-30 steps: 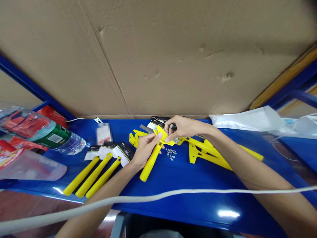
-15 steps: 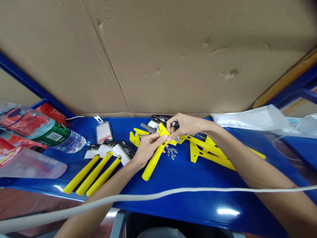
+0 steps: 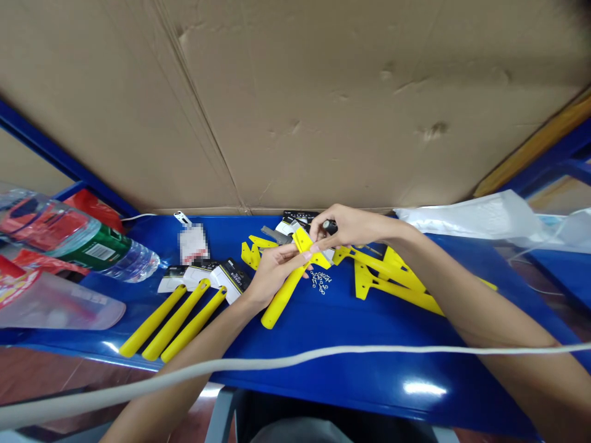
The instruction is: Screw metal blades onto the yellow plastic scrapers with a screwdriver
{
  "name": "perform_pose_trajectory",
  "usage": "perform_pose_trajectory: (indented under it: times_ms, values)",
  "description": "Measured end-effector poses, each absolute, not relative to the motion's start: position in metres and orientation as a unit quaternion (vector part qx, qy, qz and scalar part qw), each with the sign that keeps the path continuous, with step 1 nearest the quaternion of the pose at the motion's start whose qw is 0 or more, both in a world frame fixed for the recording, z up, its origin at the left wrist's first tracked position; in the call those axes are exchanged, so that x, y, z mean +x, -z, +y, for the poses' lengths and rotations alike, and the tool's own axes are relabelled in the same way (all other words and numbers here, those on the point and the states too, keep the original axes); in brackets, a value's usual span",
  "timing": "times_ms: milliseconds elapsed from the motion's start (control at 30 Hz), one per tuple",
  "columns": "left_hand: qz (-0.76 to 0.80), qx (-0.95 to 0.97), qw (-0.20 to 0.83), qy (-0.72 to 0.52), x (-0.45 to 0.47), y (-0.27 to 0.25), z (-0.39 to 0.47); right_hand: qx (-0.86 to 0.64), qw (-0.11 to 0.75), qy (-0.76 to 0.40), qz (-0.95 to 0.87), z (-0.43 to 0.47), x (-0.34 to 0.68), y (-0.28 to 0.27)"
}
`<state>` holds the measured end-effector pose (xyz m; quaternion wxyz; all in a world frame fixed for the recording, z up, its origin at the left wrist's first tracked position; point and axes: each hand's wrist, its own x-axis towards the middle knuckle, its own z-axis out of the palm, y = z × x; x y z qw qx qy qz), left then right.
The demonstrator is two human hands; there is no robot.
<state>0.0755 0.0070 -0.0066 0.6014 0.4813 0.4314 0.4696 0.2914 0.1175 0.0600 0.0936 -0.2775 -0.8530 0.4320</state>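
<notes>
My left hand (image 3: 276, 269) is closed on a yellow scraper (image 3: 287, 294) just below its wide head, and its handle slants down toward me. Closed as well, my right hand (image 3: 346, 225) has a small tool with a black handle (image 3: 329, 227) tucked in its fingers, most of it hidden. Its thumb and fingertips touch the scraper head. Small metal screws or nuts (image 3: 319, 282) lie loose on the blue table just right of the scraper. Beyond my left hand are other yellow scraper heads (image 3: 252, 253) and a grey metal blade (image 3: 276, 235).
Three yellow handles (image 3: 173, 323) with black-and-white cards (image 3: 233, 278) lie to the left. More yellow scrapers (image 3: 401, 295) rest at right, partly behind my forearm. A water bottle (image 3: 111, 249) and plastic cup (image 3: 64, 303) are far left. A white cable (image 3: 351, 351) crosses in front.
The scraper's handle end has swung slightly to the left and up. Both hands keep their hold, with the right-hand fingers shifting a little at the scraper head.
</notes>
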Motion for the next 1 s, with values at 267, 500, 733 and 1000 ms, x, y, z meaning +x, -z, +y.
perform_pose_trajectory:
  times_ms: [267, 500, 733, 1000]
  values:
    - [0.416, 0.478, 0.598, -0.491, 0.077, 0.009, 0.006, -0.291, 0.073, -0.441, -0.846, 0.112, 0.292, -0.069]
    - [0.397, 0.478, 0.584, -0.522, 0.077, 0.009, 0.004, -0.278, 0.068, -0.445, -0.849, 0.111, 0.296, -0.073]
    - [0.398, 0.474, 0.571, -0.539, 0.076, 0.005, 0.004, -0.262, 0.087, -0.444, -0.853, 0.106, 0.294, -0.080]
    - [0.393, 0.478, 0.580, -0.530, 0.075, 0.006, 0.003, -0.230, 0.132, -0.427, -0.864, 0.111, 0.295, -0.073]
